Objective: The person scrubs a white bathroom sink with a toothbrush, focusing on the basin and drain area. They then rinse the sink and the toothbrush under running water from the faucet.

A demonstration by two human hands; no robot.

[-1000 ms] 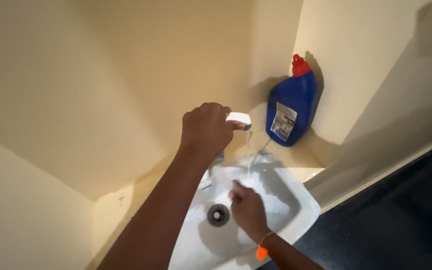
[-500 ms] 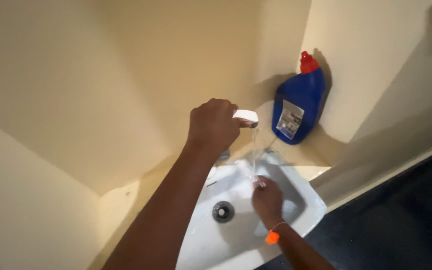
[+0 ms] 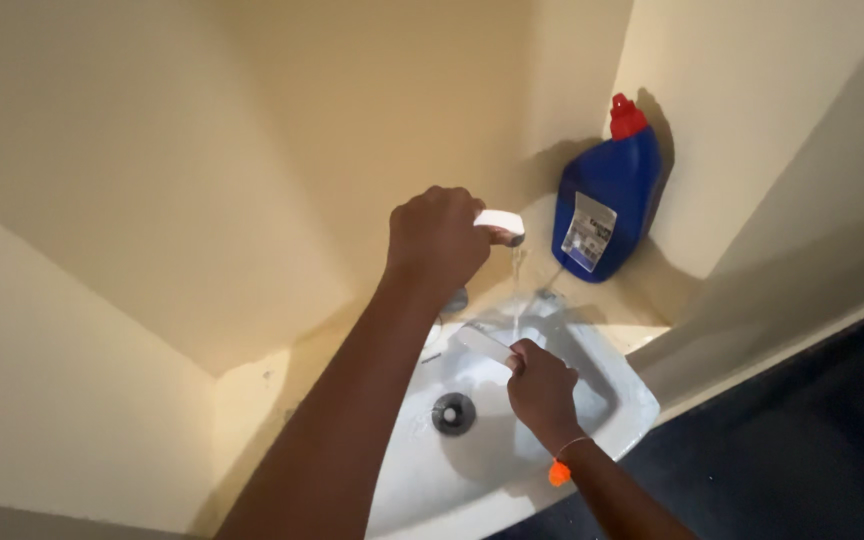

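Walls: cream walls (image 3: 202, 180) meet in a corner on the far side; one dark floor strip (image 3: 802, 430) lies at the right.
Basin: one small white sink (image 3: 632, 405) sits in the corner, with one round drain (image 3: 453, 413) near its middle.
Bottle: one blue bottle (image 3: 607, 205) with a red cap stands on the ledge far right of the basin, against the wall, apart from both hands.
Left hand: the left hand (image 3: 437, 240) closes its grip over the tap's white handle (image 3: 500, 221), holding it from above.
Right hand: the right hand (image 3: 544, 385) holds a thin pale object (image 3: 482, 345) in a narrow grip, inside the basin just under the water stream (image 3: 518, 290); what it is, I cannot tell.
Doing it well: judged from here, keep the flow gentle and the object low under the stream, so water stays within the basin.
Count: two hands, one orange wristband (image 3: 559, 472).
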